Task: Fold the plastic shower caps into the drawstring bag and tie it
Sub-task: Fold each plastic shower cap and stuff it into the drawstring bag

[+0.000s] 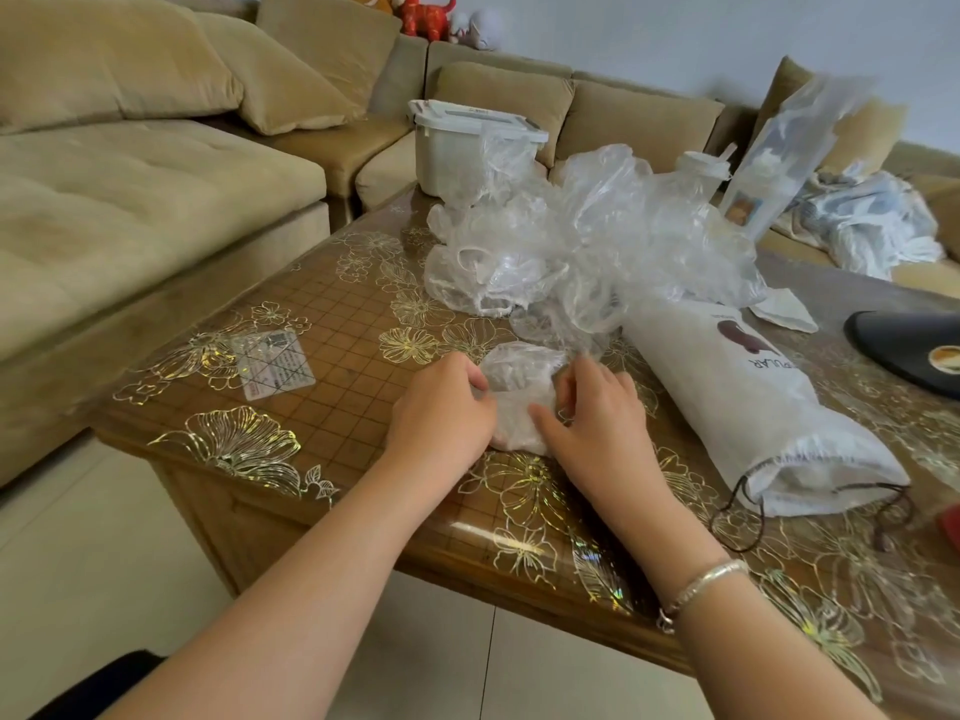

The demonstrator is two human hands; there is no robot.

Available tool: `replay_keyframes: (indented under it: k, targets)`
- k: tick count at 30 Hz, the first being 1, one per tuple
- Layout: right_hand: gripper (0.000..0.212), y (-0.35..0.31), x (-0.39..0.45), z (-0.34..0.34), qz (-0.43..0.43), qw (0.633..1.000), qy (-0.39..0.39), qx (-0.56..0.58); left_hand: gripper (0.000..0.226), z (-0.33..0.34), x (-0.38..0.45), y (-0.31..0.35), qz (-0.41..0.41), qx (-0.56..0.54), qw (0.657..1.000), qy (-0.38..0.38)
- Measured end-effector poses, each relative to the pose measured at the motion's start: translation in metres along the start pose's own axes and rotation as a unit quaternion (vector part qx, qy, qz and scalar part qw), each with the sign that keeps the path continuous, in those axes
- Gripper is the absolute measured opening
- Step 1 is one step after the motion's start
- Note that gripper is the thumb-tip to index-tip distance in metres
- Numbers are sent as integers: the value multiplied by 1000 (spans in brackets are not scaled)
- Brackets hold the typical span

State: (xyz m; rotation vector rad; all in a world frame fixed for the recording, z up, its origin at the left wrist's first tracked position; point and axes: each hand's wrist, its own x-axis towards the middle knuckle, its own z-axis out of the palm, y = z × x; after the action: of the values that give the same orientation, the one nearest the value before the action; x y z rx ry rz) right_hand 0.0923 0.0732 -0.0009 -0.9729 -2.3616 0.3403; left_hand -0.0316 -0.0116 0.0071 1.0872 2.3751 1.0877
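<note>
A: Left hand (441, 413) — fingers curled onto the left edge of a folded shower cap (519, 402), pinching it. Right hand (597, 413) — fingers bent, gripping the cap's right edge, thumb lying along the plastic. Silver bracelet (701, 589) on the right wrist.

B: Cap position?

A: Flat on the table (322, 376), near its front edge, between both hands.

B: Outward from there?

A: Loose pile of clear shower caps (587, 241) just behind, toward the far edge. White drawstring bag (748, 402) lying on its side right of the hands, mouth facing the front edge, dark cord (737, 517) slack on the tabletop. White lidded box (457, 148) at the far corner
</note>
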Motion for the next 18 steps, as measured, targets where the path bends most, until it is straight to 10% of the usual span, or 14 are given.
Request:
replay_keyframes:
  k: [18]
  targets:
    - [49, -1, -18, -26, -105, 980, -159, -63, 19, -20, -5, 11, -58, -118, 989, -72]
